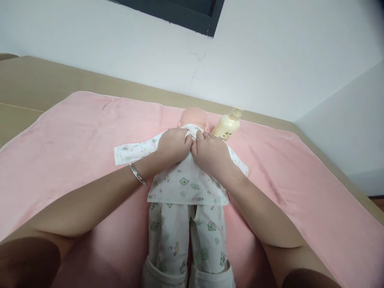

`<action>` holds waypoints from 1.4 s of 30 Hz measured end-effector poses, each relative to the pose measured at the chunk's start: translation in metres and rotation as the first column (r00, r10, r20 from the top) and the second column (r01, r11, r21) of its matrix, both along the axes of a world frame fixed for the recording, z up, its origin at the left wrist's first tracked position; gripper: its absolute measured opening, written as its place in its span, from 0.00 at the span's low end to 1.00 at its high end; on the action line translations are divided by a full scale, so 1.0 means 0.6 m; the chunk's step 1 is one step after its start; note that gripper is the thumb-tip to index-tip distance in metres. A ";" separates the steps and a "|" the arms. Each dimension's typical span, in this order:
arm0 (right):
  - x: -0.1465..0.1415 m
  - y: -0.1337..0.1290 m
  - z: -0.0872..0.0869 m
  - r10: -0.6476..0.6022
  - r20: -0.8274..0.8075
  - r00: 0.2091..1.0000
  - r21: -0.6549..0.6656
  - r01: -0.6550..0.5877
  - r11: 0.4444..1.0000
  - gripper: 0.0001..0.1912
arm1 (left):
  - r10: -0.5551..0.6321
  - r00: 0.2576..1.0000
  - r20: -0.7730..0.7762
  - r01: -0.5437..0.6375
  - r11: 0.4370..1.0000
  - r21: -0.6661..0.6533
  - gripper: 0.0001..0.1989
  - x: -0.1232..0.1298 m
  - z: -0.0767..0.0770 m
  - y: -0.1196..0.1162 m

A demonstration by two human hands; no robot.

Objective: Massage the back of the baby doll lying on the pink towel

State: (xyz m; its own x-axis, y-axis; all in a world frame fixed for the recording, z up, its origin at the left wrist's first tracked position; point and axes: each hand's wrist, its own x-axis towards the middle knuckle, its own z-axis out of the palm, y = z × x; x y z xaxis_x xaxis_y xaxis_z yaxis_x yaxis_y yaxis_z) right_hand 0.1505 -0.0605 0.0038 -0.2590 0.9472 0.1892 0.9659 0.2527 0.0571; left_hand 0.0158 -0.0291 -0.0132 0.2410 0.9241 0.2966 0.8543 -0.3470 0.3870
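A baby doll (194, 116) lies on a pink blanket (99, 120), its head away from me. It wears a white patterned baby shirt (186, 186) with long sleeves and matching trousers (174, 236), their cuffs turned up. My left hand (173, 145), below a silver bangle (138, 175), is closed on the shirt front just under the collar. Beside it my right hand (211, 152) is closed on the same cloth, its fingers bent near the neckline. The two thumbs almost meet at the middle. My hands hide the doll's chest and whatever the fingertips pinch.
A pale yellow pump bottle (228, 125) leans or lies on the blanket just right of the doll's head. The blanket covers a tan surface (57, 78) that ends at a white wall (258, 68). A dark frame (192, 18) is on the wall above.
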 end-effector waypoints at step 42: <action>0.018 0.042 -0.030 0.067 -0.229 0.971 0.058 -0.055 0.997 0.26 | -0.078 0.971 0.227 0.045 0.988 0.146 0.22 0.003 -0.044 0.006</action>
